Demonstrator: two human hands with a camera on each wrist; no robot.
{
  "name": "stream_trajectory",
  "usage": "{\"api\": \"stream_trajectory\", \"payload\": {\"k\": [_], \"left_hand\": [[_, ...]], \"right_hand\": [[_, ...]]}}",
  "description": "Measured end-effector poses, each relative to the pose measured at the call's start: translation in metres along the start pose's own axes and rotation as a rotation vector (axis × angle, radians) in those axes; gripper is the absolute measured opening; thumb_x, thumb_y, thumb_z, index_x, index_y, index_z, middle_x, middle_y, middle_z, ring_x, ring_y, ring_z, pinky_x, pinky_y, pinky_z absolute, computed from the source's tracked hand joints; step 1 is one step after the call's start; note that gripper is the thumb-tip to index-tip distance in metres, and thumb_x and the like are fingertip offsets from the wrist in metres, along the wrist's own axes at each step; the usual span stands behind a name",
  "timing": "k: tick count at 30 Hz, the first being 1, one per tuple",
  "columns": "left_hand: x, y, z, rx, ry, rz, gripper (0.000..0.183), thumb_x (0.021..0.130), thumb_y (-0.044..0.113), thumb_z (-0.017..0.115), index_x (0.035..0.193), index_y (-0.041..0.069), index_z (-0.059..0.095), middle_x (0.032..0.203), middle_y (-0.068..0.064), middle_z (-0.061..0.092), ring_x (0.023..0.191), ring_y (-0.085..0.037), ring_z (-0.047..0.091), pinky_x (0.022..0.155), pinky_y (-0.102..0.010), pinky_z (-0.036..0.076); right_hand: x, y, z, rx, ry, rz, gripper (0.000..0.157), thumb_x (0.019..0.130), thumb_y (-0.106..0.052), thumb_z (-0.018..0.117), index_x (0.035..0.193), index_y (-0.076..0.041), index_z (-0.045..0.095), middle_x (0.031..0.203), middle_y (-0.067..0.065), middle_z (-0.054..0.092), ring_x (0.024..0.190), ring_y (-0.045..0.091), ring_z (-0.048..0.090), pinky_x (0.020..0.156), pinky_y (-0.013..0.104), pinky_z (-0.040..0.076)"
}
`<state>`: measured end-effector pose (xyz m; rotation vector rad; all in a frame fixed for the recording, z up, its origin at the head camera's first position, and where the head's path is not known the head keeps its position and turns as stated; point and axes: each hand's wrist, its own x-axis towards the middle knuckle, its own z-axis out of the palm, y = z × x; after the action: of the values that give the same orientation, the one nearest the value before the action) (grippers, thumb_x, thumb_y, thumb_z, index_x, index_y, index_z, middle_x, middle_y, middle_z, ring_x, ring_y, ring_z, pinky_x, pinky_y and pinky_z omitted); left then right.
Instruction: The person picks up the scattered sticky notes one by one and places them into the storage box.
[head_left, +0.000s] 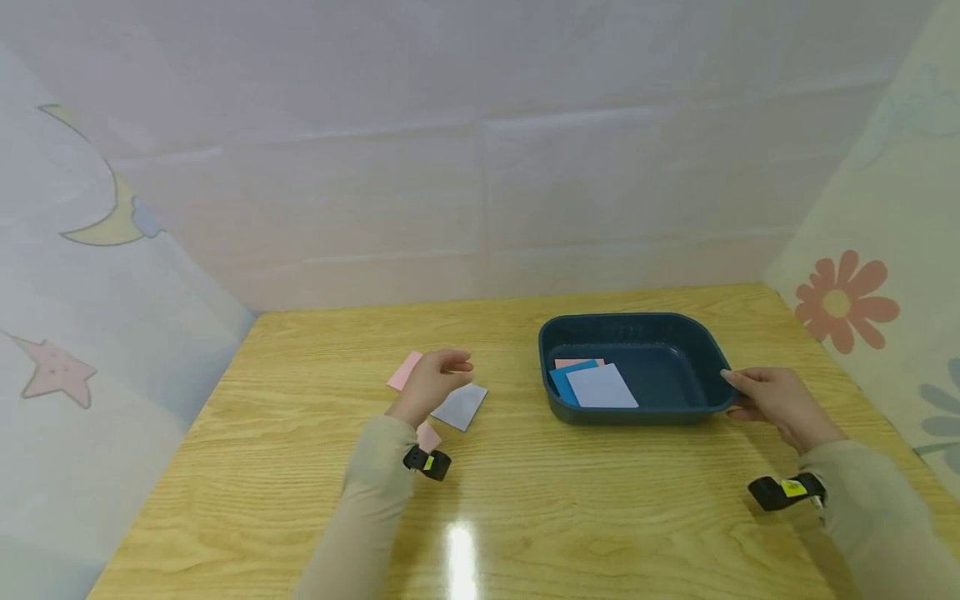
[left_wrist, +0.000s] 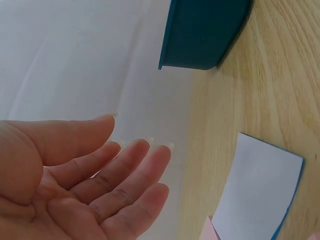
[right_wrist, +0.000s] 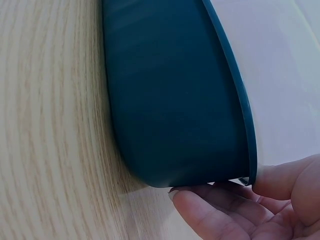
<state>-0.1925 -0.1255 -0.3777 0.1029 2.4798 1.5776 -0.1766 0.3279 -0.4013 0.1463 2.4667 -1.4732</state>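
Observation:
A dark blue-green plastic basin [head_left: 667, 375] stands on the right half of the table. My right hand [head_left: 776, 404] pinches its right rim, thumb on top and fingers [right_wrist: 210, 215] against the outer wall. Inside the basin, at its left end, lie a white sheet [head_left: 602, 387], a blue sheet [head_left: 564, 385] and a pink one partly covered by them. My left hand [head_left: 435, 385] hovers over the left papers, holding nothing; its fingers are loosely bent in the left wrist view. Beneath it lies a white paper [left_wrist: 260, 187] with a blue edge showing, with pink papers [head_left: 403, 370] beside it.
The wooden table [head_left: 300, 400] meets a pale cloth wall [head_left: 375, 225] at the back. Printed cloth walls stand at the left and right sides. Each wrist wears a black strap [head_left: 427, 462] with a small camera.

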Motion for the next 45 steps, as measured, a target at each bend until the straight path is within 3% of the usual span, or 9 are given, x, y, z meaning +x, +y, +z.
{"api": "stream_trajectory", "payload": {"k": [18, 32, 45], "left_hand": [[-0.004, -0.012, -0.002, 0.072, 0.036, -0.022, 0.042, 0.091, 0.001, 0.065, 0.130, -0.009, 0.055, 0.120, -0.021, 0.063, 0.109, -0.034, 0.061, 0.092, -0.043, 0.049], [-0.014, -0.027, -0.015, 0.111, 0.031, -0.026, 0.042, 0.090, -0.002, 0.064, 0.129, -0.013, 0.053, 0.120, -0.025, 0.061, 0.110, -0.037, 0.059, 0.090, -0.042, 0.050], [-0.024, -0.034, -0.025, 0.157, 0.049, -0.070, 0.043, 0.091, 0.000, 0.065, 0.131, -0.009, 0.054, 0.127, -0.022, 0.059, 0.114, -0.037, 0.057, 0.096, -0.044, 0.047]], "right_hand": [[-0.002, -0.001, 0.000, 0.009, -0.001, 0.002, 0.058, 0.106, -0.022, 0.038, 0.132, 0.030, 0.030, 0.090, 0.004, 0.064, 0.072, 0.004, 0.065, 0.070, 0.030, 0.057], [-0.002, -0.002, 0.001, 0.021, -0.003, 0.005, 0.057, 0.106, -0.021, 0.037, 0.132, 0.030, 0.030, 0.088, 0.003, 0.064, 0.071, 0.004, 0.065, 0.070, 0.030, 0.058], [-0.002, 0.000, -0.001, 0.032, -0.020, 0.010, 0.059, 0.107, -0.023, 0.037, 0.134, 0.028, 0.029, 0.087, 0.002, 0.066, 0.073, 0.009, 0.067, 0.071, 0.030, 0.057]]}}
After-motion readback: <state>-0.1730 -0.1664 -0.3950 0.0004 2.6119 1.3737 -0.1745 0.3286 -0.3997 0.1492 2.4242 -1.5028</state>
